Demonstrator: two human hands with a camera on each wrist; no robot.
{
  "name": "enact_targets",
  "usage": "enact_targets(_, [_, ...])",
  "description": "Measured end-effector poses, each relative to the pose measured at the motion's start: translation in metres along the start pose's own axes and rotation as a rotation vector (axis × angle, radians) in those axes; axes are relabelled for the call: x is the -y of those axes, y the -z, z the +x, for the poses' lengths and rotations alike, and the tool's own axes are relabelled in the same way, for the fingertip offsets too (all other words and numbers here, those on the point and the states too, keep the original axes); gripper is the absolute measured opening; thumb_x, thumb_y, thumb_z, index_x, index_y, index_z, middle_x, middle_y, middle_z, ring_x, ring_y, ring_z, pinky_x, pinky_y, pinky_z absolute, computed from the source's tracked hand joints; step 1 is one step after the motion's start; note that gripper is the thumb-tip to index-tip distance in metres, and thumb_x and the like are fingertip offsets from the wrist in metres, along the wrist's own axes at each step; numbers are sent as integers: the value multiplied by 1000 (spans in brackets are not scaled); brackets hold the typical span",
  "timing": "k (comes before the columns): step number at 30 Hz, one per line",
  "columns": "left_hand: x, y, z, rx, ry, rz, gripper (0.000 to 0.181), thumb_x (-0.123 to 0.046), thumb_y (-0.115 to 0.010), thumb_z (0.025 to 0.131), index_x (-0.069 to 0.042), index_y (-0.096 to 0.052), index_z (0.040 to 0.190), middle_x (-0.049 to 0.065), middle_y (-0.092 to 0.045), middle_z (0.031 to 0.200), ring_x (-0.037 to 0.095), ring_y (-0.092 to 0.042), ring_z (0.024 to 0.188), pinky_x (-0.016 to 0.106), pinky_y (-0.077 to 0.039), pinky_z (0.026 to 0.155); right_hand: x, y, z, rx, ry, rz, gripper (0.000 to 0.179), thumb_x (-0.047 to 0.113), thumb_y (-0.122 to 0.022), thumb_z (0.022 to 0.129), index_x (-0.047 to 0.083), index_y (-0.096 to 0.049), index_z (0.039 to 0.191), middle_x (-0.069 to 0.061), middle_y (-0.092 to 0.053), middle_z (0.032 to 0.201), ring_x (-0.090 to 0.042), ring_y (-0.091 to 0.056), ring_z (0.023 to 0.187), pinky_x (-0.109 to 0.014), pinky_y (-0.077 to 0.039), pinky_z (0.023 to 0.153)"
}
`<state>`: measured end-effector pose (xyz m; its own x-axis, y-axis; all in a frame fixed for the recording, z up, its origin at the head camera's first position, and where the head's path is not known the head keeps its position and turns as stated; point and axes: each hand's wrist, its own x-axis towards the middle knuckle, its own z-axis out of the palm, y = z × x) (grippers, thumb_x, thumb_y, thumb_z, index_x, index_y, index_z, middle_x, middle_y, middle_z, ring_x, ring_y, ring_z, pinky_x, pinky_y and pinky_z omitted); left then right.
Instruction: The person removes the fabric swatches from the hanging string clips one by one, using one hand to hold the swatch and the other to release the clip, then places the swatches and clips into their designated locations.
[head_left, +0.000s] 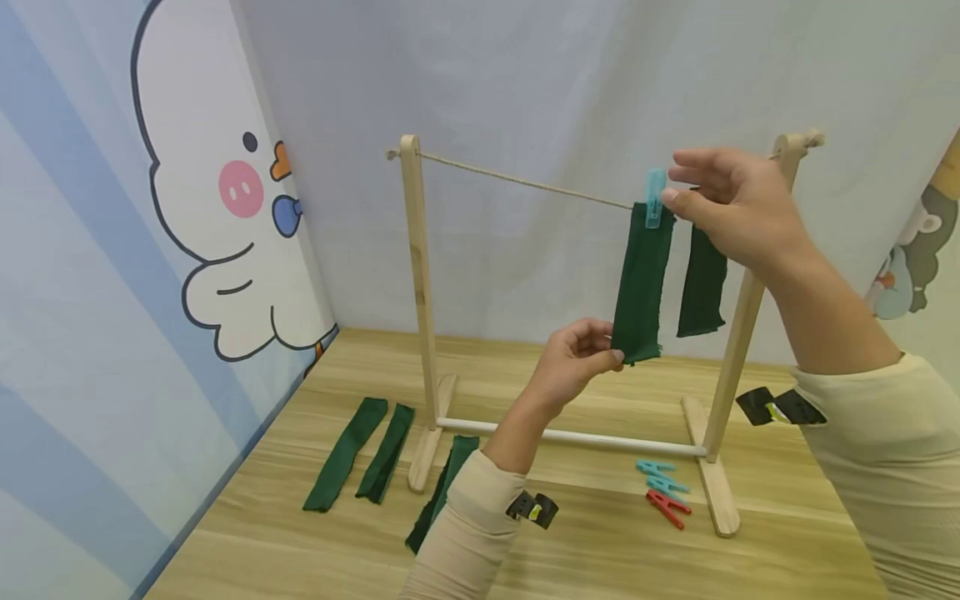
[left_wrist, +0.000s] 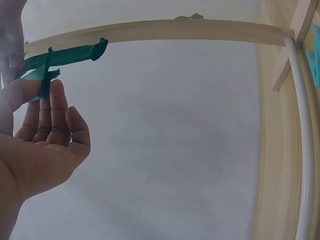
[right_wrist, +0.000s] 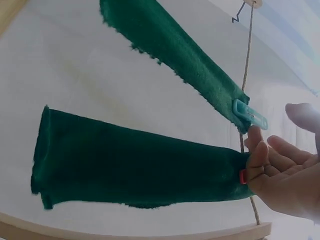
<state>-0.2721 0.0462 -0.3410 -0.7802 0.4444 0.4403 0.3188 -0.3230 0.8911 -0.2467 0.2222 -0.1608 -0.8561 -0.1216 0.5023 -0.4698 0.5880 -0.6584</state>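
A green cloth strip (head_left: 643, 287) hangs from the rope, clipped at its top by a light-blue clothespin (head_left: 655, 200). My left hand (head_left: 573, 362) pinches the strip's lower corner between thumb and fingers, as the left wrist view also shows. Beside the blue clothespin is my right hand (head_left: 738, 204), thumb and fingers spread apart and gripping nothing; whether a fingertip touches the pin I cannot tell. Behind that hand a second green strip (head_left: 702, 287) hangs on the rope, held by a red clothespin (right_wrist: 243, 176) seen partly in the right wrist view.
The rope (head_left: 525, 182) runs between the posts of a wooden rack (head_left: 420, 283), with a white bar (head_left: 592, 439) low down. Several green strips (head_left: 347, 454) lie at the table's left. Two blue clothespins (head_left: 663, 483) and a red clothespin (head_left: 667, 507) lie by the right foot.
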Motion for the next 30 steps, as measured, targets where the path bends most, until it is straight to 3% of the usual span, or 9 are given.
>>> enact_targets(3, [0, 2, -1, 9, -8, 3, 21, 10, -57, 85, 13, -55, 106, 1, -59, 81, 11, -60, 70, 36, -50, 80, 2, -3, 2, 35, -38, -8, 54, 29, -55, 94, 8, -39, 141, -17, -46, 136, -28, -50, 115, -43, -37, 98])
enact_targets(6, [-1, 4, -2, 15, -15, 11, 22, 10, -56, 86, 13, -55, 107, 0, -60, 81, 15, -60, 72, 32, -50, 78, 3, -5, 5, 49, -64, 6, 53, 29, -53, 95, 8, -38, 141, -18, -47, 134, -24, -54, 107, -46, -35, 98])
enact_targets(10, [-2, 6, -3, 28, -31, 21, 22, 9, -54, 87, 13, -54, 109, 0, -60, 82, 33, -60, 78, 25, -48, 71, 3, -7, 6, 30, -86, 65, 49, 27, -56, 94, 10, -42, 138, -18, -49, 132, -18, -53, 100, -44, -35, 99])
enact_targets(12, [-3, 7, -3, 34, -37, 29, 22, 9, -53, 88, 13, -54, 109, 0, -60, 82, 36, -60, 79, 24, -47, 69, 3, -8, 6, 19, -78, 81, 48, 25, -58, 93, 11, -43, 136, -17, -50, 131, -16, -52, 99, -36, -37, 96])
enact_targets(17, [-4, 9, -3, 30, -39, 30, 23, 8, -53, 88, 14, -54, 110, -1, -60, 82, 17, -62, 73, 23, -46, 68, 5, -12, 2, -1, 10, 17, 49, 17, -65, 88, 7, -49, 132, -13, -54, 117, -13, -51, 82, -18, -41, 70])
enact_targets(19, [-5, 10, -4, 29, -46, 26, 23, 9, -52, 88, 14, -54, 110, -1, -60, 82, 26, -62, 75, 23, -46, 67, 6, -14, 0, -16, 63, -55, 46, 14, -67, 87, 4, -52, 129, -12, -56, 111, -13, -50, 76, -16, -39, 61])
enact_targets(24, [-6, 13, -5, 25, -58, 27, 22, 7, -52, 89, 13, -53, 110, -2, -59, 82, 25, -63, 75, 23, -45, 67, 5, -15, -6, -76, 199, -233, 36, 5, -71, 82, -3, -61, 116, -15, -58, 98, -6, -47, 68, -14, -34, 54])
enact_targets(26, [-7, 15, -6, 19, -56, 28, 22, 7, -52, 89, 13, -53, 110, -2, -59, 81, 17, -62, 74, 23, -45, 67, 3, -13, -7, -94, 218, -254, 35, 4, -73, 80, -5, -62, 112, -16, -58, 92, -3, -46, 65, -13, -34, 53])
enact_targets(30, [-10, 17, -7, 3, -59, 37, 22, 6, -53, 89, 13, -54, 110, -1, -59, 81, 37, -60, 79, 23, -44, 67, 1, -11, -8, -102, 213, -257, 35, 4, -75, 78, -6, -63, 109, -15, -58, 83, 0, -45, 63, -14, -32, 52])
